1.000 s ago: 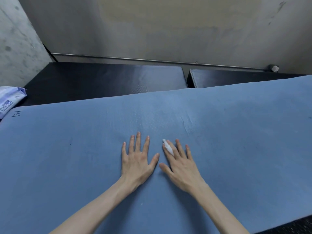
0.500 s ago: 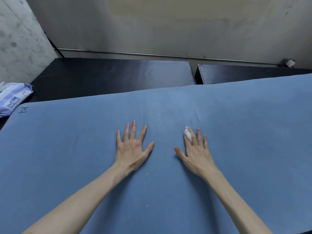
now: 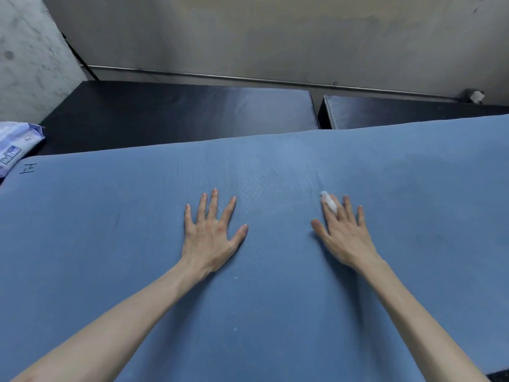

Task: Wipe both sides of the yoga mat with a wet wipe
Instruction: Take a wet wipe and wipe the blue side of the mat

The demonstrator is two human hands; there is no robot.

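1. A broad blue foam yoga mat (image 3: 275, 312) with a fine dotted texture lies flat and fills the lower part of the view from left edge to right edge; a small dark mark is inked near its far left corner.
2. Two black padded floor mats (image 3: 176, 111) lie side by side beyond the blue mat's far edge, a narrow gap between them, running up to a stained grey concrete wall (image 3: 275, 31).
3. A thin metal pipe (image 3: 248, 78) runs along the foot of that wall.
4. A person's bare forearms reach in from the bottom of the view, both palms down on the blue mat, well apart from each other.
5. The left hand (image 3: 210, 238) lies flat on the mat with fingers straight and spread, grasping nothing.
6. The right hand (image 3: 344, 235) lies flat too, fingers extended, and presses a small bunched white wet wipe (image 3: 329, 202) against the mat; the wipe shows between the index and middle fingers near their tips.
7. A white-and-purple soft plastic pack of wipes (image 3: 16, 144) sits at the far left edge, just beyond the mat's corner.
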